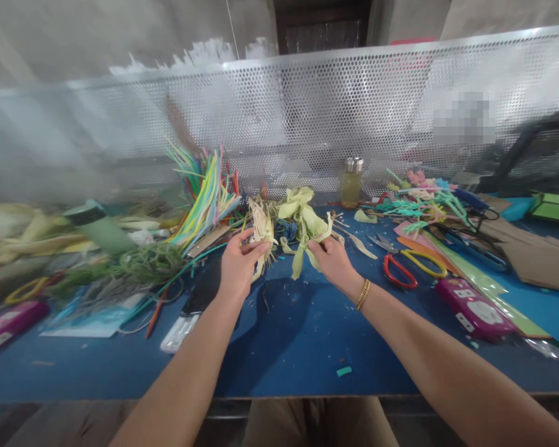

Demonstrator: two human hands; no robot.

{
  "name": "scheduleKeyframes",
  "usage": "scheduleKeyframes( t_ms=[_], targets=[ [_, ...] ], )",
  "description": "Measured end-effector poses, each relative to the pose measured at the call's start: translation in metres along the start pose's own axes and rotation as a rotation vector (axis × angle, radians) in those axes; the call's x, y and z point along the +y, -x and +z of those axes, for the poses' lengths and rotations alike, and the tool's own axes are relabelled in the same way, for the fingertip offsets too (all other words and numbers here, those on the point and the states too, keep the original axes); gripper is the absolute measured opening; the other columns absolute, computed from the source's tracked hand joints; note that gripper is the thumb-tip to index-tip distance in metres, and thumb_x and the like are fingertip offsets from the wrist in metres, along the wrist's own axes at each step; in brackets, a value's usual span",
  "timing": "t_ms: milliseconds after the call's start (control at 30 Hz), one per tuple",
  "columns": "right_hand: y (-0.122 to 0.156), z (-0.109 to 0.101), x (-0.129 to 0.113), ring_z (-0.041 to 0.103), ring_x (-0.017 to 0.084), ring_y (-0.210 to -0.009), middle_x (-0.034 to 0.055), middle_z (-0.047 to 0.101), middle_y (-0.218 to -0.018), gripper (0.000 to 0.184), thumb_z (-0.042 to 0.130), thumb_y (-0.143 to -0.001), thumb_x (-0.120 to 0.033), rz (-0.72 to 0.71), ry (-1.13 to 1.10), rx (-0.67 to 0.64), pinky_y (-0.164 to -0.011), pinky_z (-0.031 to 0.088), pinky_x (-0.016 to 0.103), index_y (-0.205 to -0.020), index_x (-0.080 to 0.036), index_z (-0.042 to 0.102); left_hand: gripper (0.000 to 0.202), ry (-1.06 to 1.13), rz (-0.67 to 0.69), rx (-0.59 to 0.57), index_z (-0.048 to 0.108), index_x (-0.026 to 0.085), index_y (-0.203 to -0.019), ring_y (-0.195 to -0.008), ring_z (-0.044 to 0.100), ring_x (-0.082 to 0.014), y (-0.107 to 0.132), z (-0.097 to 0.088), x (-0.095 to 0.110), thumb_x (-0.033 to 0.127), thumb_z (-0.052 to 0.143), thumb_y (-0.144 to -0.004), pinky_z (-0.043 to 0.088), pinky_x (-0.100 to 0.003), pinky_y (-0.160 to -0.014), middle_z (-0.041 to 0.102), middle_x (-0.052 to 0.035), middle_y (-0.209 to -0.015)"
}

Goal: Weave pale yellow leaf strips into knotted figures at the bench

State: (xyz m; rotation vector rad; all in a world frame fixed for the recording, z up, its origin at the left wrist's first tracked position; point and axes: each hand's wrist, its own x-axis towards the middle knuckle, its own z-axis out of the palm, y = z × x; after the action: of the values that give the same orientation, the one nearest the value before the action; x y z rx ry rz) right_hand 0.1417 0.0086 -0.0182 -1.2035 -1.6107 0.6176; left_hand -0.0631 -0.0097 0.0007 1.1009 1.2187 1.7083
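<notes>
Above the middle of the blue table, my left hand [241, 261] pinches a pale, cream-pink bundle [261, 225] of dry, husk-like strips with frayed ends. My right hand [331, 257] has thumb and fingers closed on a light green, husk-like bow shape [307, 220] with curled loops and hanging tails. Between the two bundles shows a bit of dark blue material [287, 230]. Whether the bundles are joined there, I cannot tell. Red-and-yellow-handled scissors [412, 267] lie to the right of my right hand.
Colourful fuzzy stems [207, 198] and green fibre [151, 262] are heaped left, near a green bottle [100, 230]. A phone [202, 288] lies beside my left forearm. Behind stand a glass jar [352, 183] and a perforated metal panel [326, 112]. A purple device [472, 308] sits right.
</notes>
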Motion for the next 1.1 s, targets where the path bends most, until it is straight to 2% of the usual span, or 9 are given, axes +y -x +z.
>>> scheduleKeyframes(
  t_ms=[233,400,567,700,833,1100],
  targets=[
    [0.0,0.0,-0.002,0.049,0.014,-0.063,0.0016,0.057,-0.067,0.032,0.049,-0.087,-0.044,0.025,0.022,0.006,-0.061,0.035,0.028,-0.069,-0.018,0.053,0.064,0.036,-0.099,-0.008,0.061,0.016,-0.113,-0.079,0.07,-0.0164,0.0,0.0,0.0,0.023,0.087,-0.055,0.051,-0.026,-0.072,0.074,-0.0044,-0.083],
    [-0.001,0.0,-0.001,0.049,0.015,-0.063,0.0025,0.058,-0.067,0.032,0.05,-0.087,-0.044,0.046,0.024,0.001,-0.06,0.035,0.028,-0.069,-0.018,0.055,0.061,0.052,-0.086,0.014,0.061,0.017,-0.11,-0.078,0.07,-0.0157,0.003,0.001,0.001,0.018,0.086,-0.054,0.051,-0.025,-0.071,0.073,-0.0031,-0.081],
    [-0.001,0.0,0.0,0.052,0.015,-0.066,0.0033,0.06,-0.068,0.03,0.051,-0.087,-0.043,0.036,0.012,0.009,-0.061,0.036,0.027,-0.071,-0.018,0.056,0.05,0.071,-0.103,0.019,0.061,0.017,-0.096,-0.077,0.07,-0.0157,0.005,0.002,0.001,0.019,0.087,-0.053,0.051,-0.025,-0.07,0.073,-0.0032,-0.079],
    [0.0,0.0,-0.001,0.048,0.014,-0.06,0.001,0.056,-0.064,0.031,0.05,-0.086,-0.044,0.056,0.025,0.014,-0.057,0.033,0.027,-0.067,-0.019,0.051,0.046,0.101,-0.096,0.002,0.064,0.016,-0.089,-0.078,0.069,-0.0143,0.005,0.003,-0.001,0.02,0.089,-0.05,0.05,-0.023,-0.07,0.073,-0.0031,-0.081],
    [0.0,-0.001,-0.003,0.046,0.013,-0.059,-0.0003,0.053,-0.062,0.032,0.05,-0.086,-0.044,0.039,0.008,0.009,-0.057,0.032,0.027,-0.065,-0.019,0.048,0.043,0.204,-0.122,-0.022,0.066,0.016,-0.085,-0.078,0.068,-0.0132,0.006,0.004,0.0,0.02,0.09,-0.05,0.05,-0.021,-0.068,0.073,-0.0026,-0.082],
    [0.001,0.006,0.003,0.047,0.013,-0.061,0.0003,0.057,-0.067,0.028,0.051,-0.085,-0.045,0.105,-0.163,-0.044,-0.059,0.037,0.027,-0.077,-0.018,0.057,0.034,0.466,-0.307,-0.138,0.069,0.019,-0.086,-0.066,0.065,-0.0093,0.01,0.005,0.009,0.011,0.085,-0.057,0.05,-0.019,-0.057,0.073,0.0016,-0.081]
  ],
)
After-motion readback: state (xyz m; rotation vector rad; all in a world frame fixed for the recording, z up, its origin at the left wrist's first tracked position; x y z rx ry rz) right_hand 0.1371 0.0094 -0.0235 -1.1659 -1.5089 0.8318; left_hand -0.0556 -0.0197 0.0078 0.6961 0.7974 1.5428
